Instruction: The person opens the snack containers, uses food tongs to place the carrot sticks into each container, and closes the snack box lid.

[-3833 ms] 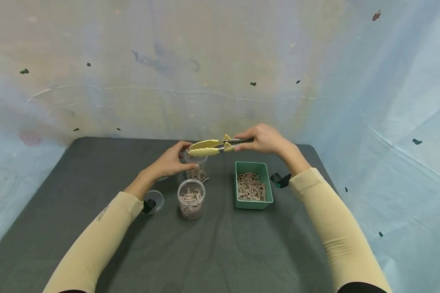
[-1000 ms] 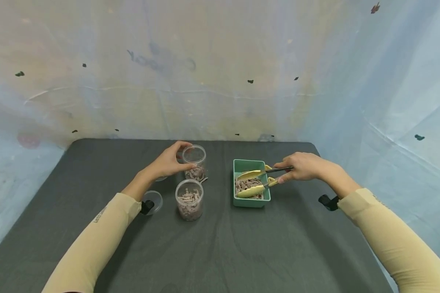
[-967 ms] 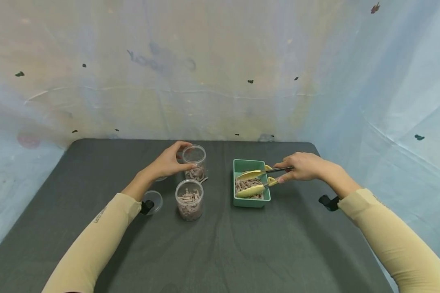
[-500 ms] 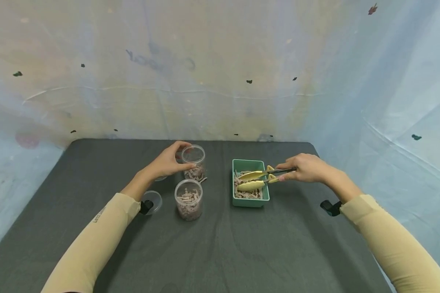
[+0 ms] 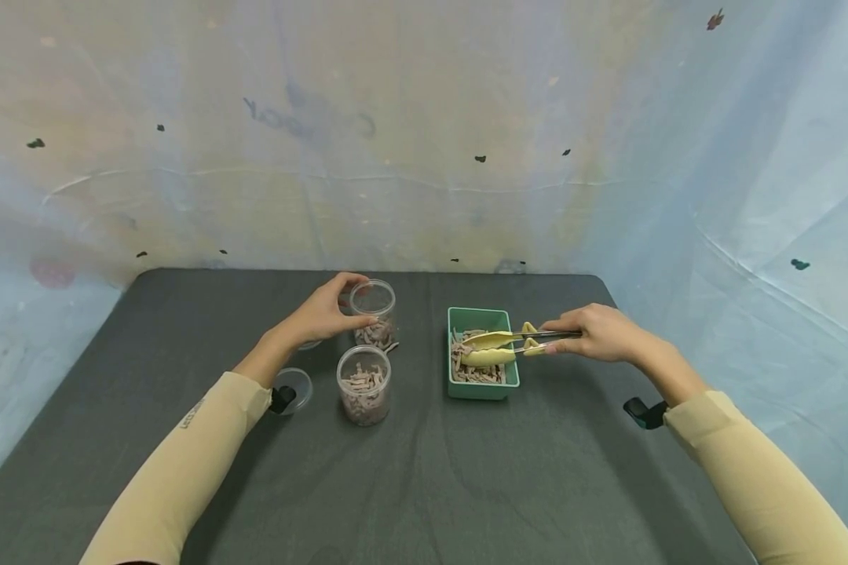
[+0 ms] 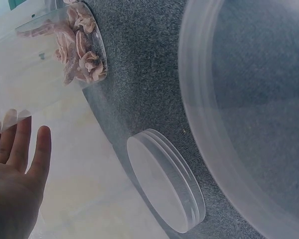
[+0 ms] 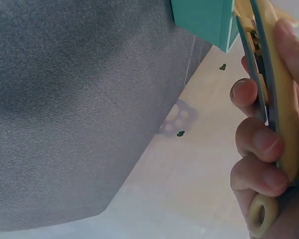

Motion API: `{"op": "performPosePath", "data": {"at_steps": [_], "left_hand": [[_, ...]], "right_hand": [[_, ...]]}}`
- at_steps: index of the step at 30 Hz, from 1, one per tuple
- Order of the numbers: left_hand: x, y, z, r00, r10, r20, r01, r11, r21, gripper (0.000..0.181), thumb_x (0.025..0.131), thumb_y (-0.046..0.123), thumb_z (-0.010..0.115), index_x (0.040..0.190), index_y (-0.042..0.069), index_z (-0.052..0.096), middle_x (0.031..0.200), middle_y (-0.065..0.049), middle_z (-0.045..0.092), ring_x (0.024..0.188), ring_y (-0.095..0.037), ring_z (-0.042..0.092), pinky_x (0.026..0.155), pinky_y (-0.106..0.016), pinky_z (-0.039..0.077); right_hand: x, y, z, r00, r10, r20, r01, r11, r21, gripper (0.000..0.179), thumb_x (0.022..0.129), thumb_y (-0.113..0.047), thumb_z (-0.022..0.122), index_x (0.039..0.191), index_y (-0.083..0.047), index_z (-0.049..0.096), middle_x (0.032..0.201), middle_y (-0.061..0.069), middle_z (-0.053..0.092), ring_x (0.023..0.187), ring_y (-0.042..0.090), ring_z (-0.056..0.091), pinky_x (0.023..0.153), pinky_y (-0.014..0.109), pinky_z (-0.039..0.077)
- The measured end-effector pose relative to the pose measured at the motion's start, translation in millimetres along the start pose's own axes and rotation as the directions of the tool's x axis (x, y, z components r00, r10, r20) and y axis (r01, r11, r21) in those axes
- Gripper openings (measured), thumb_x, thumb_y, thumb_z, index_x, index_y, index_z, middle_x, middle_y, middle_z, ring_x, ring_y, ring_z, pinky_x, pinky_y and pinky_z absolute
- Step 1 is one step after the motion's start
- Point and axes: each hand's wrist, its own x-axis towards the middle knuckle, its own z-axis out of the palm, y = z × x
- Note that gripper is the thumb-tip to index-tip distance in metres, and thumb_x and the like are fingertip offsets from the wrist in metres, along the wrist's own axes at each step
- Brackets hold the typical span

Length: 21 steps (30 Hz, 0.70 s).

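My left hand (image 5: 321, 315) holds the rear clear plastic jar (image 5: 385, 309), its thumb and fingers round the upper part. A low heap of pinkish-brown strips (image 6: 79, 47) lies in that jar. Nearer to me stands a second clear jar (image 5: 364, 404), filled higher with similar strips. My right hand (image 5: 601, 333) grips yellow-tipped tongs (image 5: 491, 357) by the handles. Their heads are down inside the green rectangular container (image 5: 484, 392), among more strips (image 5: 479, 377). Whether the tongs pinch any strips is hard to make out. In the right wrist view, the fingers (image 7: 259, 137) wrap the tong handle.
A clear round lid (image 5: 298, 384) lies beside the left wrist. Another lid (image 5: 309, 345) shows partly beneath the left hand. One strip (image 5: 392, 347) appears at the rear jar's base. Dark cloth (image 5: 424, 486) covers the table, and a pale sheet (image 5: 410, 220) hangs behind it.
The right hand carried the tongs from above the rear jar to the green container. The tongs' heads have since drawn closer together and slid slightly right. The left hand stays at the jar.
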Motion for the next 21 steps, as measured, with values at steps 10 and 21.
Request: {"op": "performPosePath", "data": {"at_steps": [10, 21], "left_hand": [[-0.4, -3.0, -1.7, 1.000, 0.004, 0.002, -0.004, 1.000, -0.001, 0.081, 0.093, 0.034, 0.081, 0.156, 0.006, 0.037, 0.156, -0.020, 0.041, 0.140, -0.041, 0.044, 0.110, -0.058, 0.042], [-0.7, 0.4, -2.6, 1.000, 0.010, 0.008, -0.010, 1.000, -0.010, 0.081, 0.093, 0.032, 0.081, 0.156, 0.005, 0.036, 0.155, -0.021, 0.042, 0.140, -0.043, 0.043, 0.110, -0.059, 0.041]], "right_hand": [[-10.5, 5.4, -2.7, 0.998, 0.054, -0.020, -0.052, 0.993, 0.110, 0.044, 0.097, -0.031, 0.076, 0.131, -0.004, 0.073, 0.116, 0.010, 0.076, 0.066, 0.003, 0.051, 0.060, 0.028, 0.044], [-19.3, 6.7, -9.3, 0.991, 0.126, -0.035, -0.120, 0.982, 0.145, 0.043, 0.097, -0.032, 0.076, 0.131, -0.006, 0.073, 0.108, 0.004, 0.076, 0.059, 0.005, 0.046, 0.058, 0.028, 0.041]]}}
